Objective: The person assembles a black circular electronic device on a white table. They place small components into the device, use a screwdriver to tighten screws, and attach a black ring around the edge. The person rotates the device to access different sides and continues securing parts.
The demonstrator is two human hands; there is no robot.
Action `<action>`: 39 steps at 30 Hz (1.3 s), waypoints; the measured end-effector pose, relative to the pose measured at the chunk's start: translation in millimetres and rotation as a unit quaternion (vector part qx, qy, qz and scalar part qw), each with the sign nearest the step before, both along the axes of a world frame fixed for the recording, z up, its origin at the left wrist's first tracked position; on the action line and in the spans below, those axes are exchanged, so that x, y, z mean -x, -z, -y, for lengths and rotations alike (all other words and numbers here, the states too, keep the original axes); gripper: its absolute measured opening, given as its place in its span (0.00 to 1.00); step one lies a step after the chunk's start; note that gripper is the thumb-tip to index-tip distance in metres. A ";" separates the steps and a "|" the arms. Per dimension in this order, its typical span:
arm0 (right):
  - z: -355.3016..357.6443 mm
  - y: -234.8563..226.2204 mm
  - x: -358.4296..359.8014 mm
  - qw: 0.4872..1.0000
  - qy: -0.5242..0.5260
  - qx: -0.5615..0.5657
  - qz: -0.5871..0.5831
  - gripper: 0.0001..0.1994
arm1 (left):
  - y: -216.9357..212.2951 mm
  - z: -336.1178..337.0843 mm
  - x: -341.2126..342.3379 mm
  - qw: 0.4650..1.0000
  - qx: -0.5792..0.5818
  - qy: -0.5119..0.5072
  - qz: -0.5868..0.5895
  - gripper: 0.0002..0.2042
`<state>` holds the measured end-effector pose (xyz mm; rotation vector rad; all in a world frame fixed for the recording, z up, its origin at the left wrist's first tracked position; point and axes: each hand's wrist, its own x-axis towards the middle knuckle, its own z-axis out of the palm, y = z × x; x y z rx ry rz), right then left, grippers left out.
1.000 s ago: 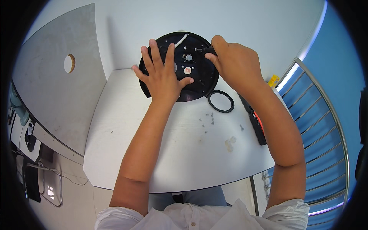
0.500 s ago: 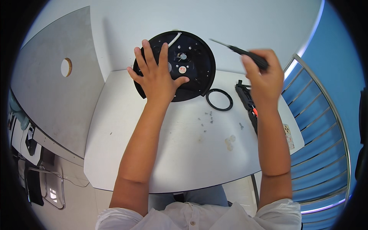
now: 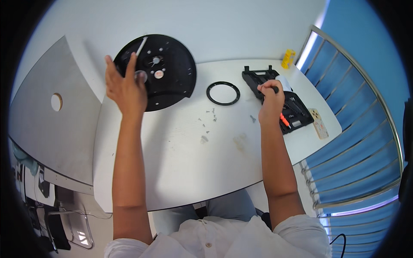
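A large round black housing (image 3: pixel 174 81) leans at the far left of the table, its inner side facing me with a white tube, a round sticker and several screws. My left hand (image 3: pixel 127 88) is at its left part, fingers apart; a pale round piece (image 3: pixel 141 77) shows behind the thumb, and I cannot tell whether it is touched. My right hand (image 3: pixel 272 101) is closed around a screwdriver (image 3: pixel 275 89), of which only the black handle end shows. This hand is over an open black tool case (image 3: pixel 304 118) containing tools, one with an orange handle (image 3: pixel 285 120).
A black ring (image 3: pixel 223 104) lies between housing and tool case. Several small screws (image 3: pixel 214 116) are scattered nearer me. A yellow object (image 3: pixel 288 59) stands at the back right, and a patterned flat piece (image 3: pixel 319 124) lies right of the case. A metal railing (image 3: pixel 365 75) borders the right.
The view has turned right. My right hand has brought the screwdriver down from the air over to the tool case. My left hand has shifted toward the housing's left edge.
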<state>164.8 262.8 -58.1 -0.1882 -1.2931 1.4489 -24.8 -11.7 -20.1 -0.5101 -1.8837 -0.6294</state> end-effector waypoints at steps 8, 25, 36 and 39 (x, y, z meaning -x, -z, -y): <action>47.9 -20.0 26.6 0.910 -0.240 -0.100 0.322 0.18 | -0.6 14.4 -4.7 1.000 0.020 0.002 0.010 0.29; 116.1 38.9 60.8 0.926 -0.208 -0.139 0.284 0.21 | 72.1 73.3 -31.5 0.933 -0.219 0.132 0.253 0.23; 115.8 -7.3 25.6 0.960 -0.222 -0.155 0.072 0.19 | 4.6 101.4 -107.4 0.924 -0.202 0.288 0.149 0.24; 127.0 -8.5 14.4 0.958 -0.207 -0.171 0.102 0.19 | 1.0 109.8 -117.1 0.832 -0.297 0.417 0.215 0.24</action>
